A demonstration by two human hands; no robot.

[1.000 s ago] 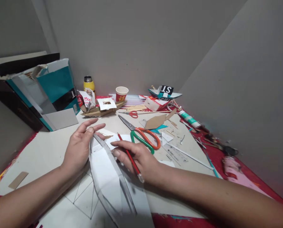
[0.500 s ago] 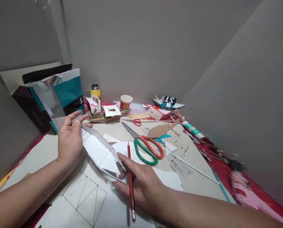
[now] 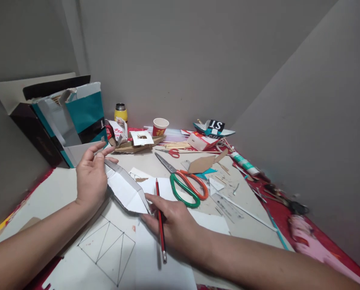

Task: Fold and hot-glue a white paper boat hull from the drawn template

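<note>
A boat-shaped piece of folded white card (image 3: pixel 124 189) with raised grey side walls is held above the table between both hands. My left hand (image 3: pixel 92 171) pinches its far-left end, thumb on top, other fingers partly spread. At the near-right end, my right hand (image 3: pixel 178 223) closes its fingers on the pointed tip. A red and black pencil (image 3: pixel 161 225) is also tucked in my right hand, its sharp point upward and its silver end toward me. Below lies a white sheet with a ruled line drawing (image 3: pixel 109 251).
Large scissors (image 3: pixel 182 183) with green and orange handles lie right of the card. Behind are small red scissors (image 3: pixel 174 153), a paper cup (image 3: pixel 161 127), a yellow bottle (image 3: pixel 121 112) and a teal model boat (image 3: pixel 214 128). A cut-open box (image 3: pixel 86 117) stands at left. A pink glue gun (image 3: pixel 308 239) lies right.
My right hand has drawn the card's near end slightly up and left, and its fingers have closed on the tip. The pencil has moved along with it. My left hand keeps its hold.
</note>
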